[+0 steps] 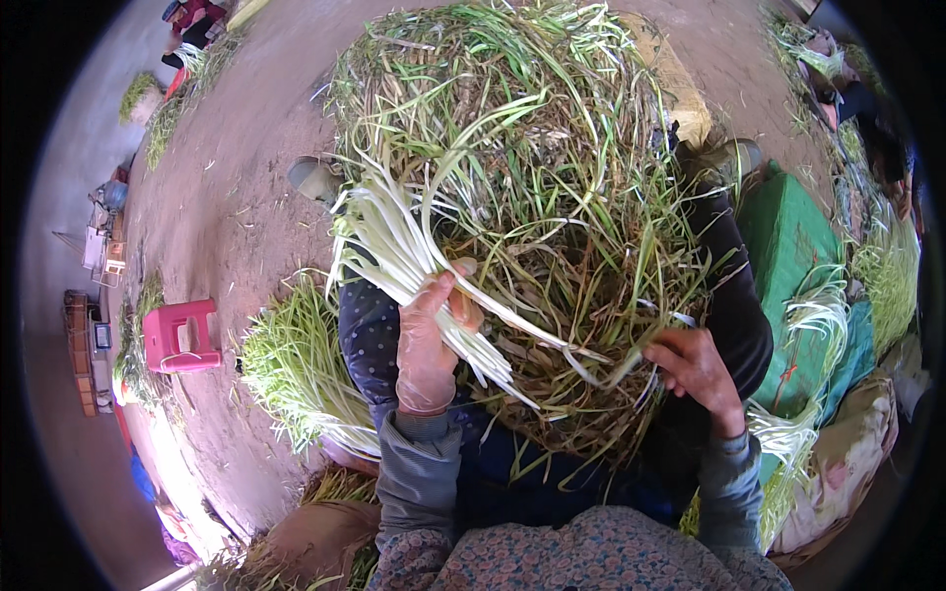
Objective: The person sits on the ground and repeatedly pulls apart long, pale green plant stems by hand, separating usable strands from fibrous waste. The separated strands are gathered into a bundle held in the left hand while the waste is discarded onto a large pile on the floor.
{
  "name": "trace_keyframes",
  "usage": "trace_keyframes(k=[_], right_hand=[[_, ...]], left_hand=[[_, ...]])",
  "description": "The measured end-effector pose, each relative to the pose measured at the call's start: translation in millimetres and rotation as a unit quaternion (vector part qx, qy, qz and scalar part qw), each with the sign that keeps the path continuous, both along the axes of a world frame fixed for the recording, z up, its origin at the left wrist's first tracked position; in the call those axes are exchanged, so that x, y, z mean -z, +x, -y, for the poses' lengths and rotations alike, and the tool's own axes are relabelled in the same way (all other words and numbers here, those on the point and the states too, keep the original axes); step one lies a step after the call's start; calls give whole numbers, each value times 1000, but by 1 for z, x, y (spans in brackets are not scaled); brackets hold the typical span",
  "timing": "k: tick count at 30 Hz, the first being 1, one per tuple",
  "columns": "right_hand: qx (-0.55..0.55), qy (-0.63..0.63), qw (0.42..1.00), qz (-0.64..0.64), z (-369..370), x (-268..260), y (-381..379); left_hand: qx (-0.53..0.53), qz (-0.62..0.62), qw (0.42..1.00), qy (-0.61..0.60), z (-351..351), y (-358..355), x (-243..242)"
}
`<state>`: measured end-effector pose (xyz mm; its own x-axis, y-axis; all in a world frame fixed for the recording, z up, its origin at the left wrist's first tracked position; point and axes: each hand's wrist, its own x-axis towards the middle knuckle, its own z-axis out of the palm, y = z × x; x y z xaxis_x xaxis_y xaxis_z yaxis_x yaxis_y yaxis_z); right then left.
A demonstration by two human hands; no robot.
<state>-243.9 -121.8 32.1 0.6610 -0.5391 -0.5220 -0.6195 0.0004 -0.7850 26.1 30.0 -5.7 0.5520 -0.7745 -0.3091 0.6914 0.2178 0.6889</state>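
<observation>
In a clear plastic glove, my left hand (430, 343) grips a bunch of pale leafy stalks (384, 233), probably green garlic. Their white ends point down to the right below the fist. A single stalk (543, 334) sticks out of the bunch toward my right hand (698, 366), which is bare. Between its thumb and forefinger is a limp, pale green leaf strip (621, 369) that curves toward that stalk's end. A large heap of loose leaves and dry husks (502, 125) lies before me, between my legs.
Green-topped stalks (303, 362) lie beside my left leg, with a pink plastic stool (181, 336) farther left. A green sack (787, 221) with white stalks (817, 318) stands on my right. Other people (196, 22) sit near the picture's edges. A yellowish package (676, 81) lies behind the heap.
</observation>
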Motion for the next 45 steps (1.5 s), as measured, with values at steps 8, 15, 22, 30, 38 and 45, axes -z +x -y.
trace_keyframes(k=[8, 15, 22, 30, 38, 45], right_hand=[[-86, -107, 931, 340, -7, 33, 174], [209, 92, 867, 443, 5, 18, 151], [304, 54, 788, 532, 77, 2, 92], [148, 71, 857, 488, 12, -1, 225], [17, 102, 917, 386, -12, 54, 164], [-193, 157, 946, 209, -32, 37, 61]], left_hand=[[7, 43, 995, 88, 7, -27, -3], [30, 107, 976, 188, -18, -29, 18], [-88, 0, 992, 92, -55, 4, 20], [-3, 68, 995, 66, 4, -43, -9], [91, 45, 986, 130, -12, -31, -4], [63, -114, 989, -68, -11, 1, -22]])
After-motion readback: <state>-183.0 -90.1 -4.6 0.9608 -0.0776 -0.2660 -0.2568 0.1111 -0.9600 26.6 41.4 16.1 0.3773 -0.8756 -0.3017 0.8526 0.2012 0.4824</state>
